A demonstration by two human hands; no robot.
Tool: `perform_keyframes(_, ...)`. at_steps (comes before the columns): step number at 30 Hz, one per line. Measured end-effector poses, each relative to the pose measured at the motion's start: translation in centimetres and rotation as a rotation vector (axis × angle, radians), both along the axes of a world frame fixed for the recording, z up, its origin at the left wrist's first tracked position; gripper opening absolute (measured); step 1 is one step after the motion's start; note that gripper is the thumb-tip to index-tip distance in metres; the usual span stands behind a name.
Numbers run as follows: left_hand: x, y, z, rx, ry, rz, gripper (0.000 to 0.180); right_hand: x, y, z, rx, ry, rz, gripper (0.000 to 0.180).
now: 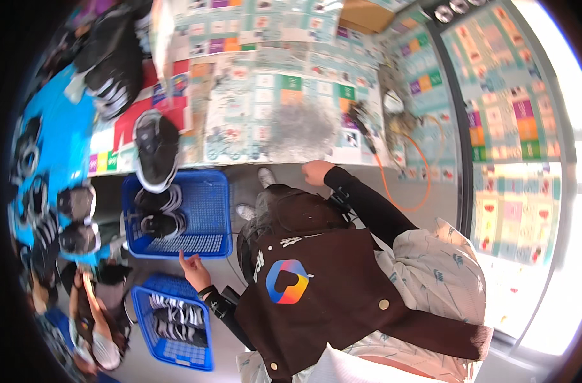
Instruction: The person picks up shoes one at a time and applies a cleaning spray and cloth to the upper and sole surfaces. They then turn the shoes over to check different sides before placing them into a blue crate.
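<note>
My left hand [196, 271] is by the near rim of a blue plastic basket [222, 214], its index finger stretched out and nothing seen in it. Inside that basket lie black shoes [162, 225] with white stripes. A black shoe [155, 148] with a white sole stands at the table's front edge, just beyond the basket. At the same edge, farther right, my right hand [315, 172] is curled like a fist, with no object showing in it. Ahead of it, a grey, fuzzy-looking patch [300, 133] covers part of the paper-covered table [233, 121].
A second blue basket [141, 313] with several striped shoes stands nearer me on the left. A black hand tool [362, 127] with an orange hose [426, 185] lies right on the table. More shoes [77, 203] line a blue surface at left. Another person's arms [96, 306] show lower left.
</note>
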State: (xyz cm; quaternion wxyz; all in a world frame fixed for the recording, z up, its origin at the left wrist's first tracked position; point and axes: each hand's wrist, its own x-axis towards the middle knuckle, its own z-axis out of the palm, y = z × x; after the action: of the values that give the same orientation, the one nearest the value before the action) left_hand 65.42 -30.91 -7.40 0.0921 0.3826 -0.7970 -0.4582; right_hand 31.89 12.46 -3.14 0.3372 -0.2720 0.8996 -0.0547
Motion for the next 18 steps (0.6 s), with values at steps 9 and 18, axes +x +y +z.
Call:
perform_keyframes(9, -5.4, 1.7, 2.0, -0.131, -0.104, -0.223, 0.052, 4.9, 9.5, -3.8, 0.049, -0.137, -0.165, 0.026)
perform_keyframes(18, -2.2, 12.4, 1.8, -0.190, -0.091, -0.047, 0.053, 1.7, 17.5, -5.9, 0.000, -0.119, 0.049, 0.026)
